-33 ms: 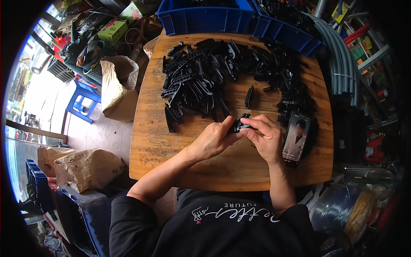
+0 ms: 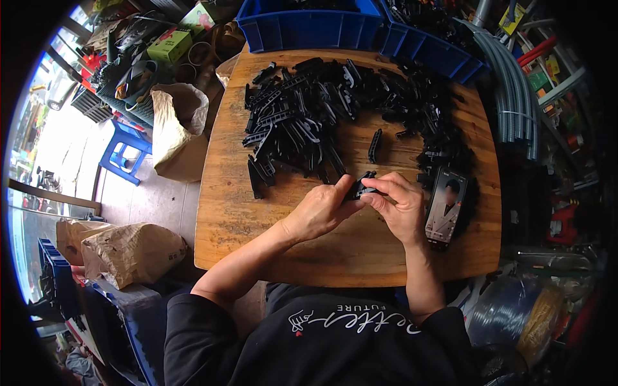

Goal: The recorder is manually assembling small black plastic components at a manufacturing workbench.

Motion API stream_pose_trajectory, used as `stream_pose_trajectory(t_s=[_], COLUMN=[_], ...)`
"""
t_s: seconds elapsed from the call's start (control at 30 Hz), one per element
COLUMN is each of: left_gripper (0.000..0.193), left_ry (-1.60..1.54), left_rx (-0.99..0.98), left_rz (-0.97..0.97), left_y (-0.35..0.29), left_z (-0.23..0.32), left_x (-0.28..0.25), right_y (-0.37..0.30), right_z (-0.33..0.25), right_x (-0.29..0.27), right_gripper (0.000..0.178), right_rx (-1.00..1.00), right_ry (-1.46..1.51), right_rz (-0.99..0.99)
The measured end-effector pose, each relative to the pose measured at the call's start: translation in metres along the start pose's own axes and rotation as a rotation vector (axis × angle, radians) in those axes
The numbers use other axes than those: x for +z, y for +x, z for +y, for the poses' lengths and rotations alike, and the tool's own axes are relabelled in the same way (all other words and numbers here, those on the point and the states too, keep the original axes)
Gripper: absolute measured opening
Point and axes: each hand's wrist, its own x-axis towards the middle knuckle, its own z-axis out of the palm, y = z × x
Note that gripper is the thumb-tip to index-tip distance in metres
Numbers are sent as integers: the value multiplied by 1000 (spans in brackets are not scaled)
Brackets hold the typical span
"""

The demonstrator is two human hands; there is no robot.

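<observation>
Over the near middle of the wooden table (image 2: 251, 222), both my hands hold one small black plastic part (image 2: 362, 186). My left hand (image 2: 324, 207) is closed on its left side, the fingers hiding much of it. From the right, my right hand (image 2: 400, 204) pinches it between thumb and fingertips. A single ridged black piece (image 2: 374, 146) lies alone just beyond the hands. Farther back on the left spreads a heap of long black plastic pieces (image 2: 290, 116). Another pile of black parts (image 2: 441, 138) runs down the table's right side.
A phone (image 2: 444, 209) with a lit screen lies on the right, against the pile. Blue bins (image 2: 309, 31) stand at the far edge. Paper bags (image 2: 135, 251) and a blue stool (image 2: 125, 151) are on the left; grey tubing (image 2: 512, 90) hangs at the right.
</observation>
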Motion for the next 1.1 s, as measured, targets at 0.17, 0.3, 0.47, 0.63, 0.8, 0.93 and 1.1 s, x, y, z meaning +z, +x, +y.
stream_pose_trajectory(t_s=[0.17,0.3,0.47,0.63,0.8,0.93,1.1], left_gripper=[31,28,28,26,25,25,25], left_ry=[196,127,81,-29,-27,-25,-38], left_rx=[83,126,106,75,97,127,157], left_rz=[2,-4,-20,-14,-11,5,12], left_y=[-2,-3,-6,-9,-10,-11,-12], left_z=[-4,-2,3,9,9,9,8], left_x=[1,2,4,9,6,6,11], right_y=[-4,-3,-5,-5,-6,-6,-7], right_z=[6,13,12,14,12,12,19], right_x=[4,-3,-6,-8,-7,-8,-12], right_gripper=[32,49,43,44,43,46,46], right_rx=[44,379,418,388,368,373,274], right_ry=[110,427,511,566,517,496,410], right_rz=[17,-211,-204,-222,-210,-221,-273])
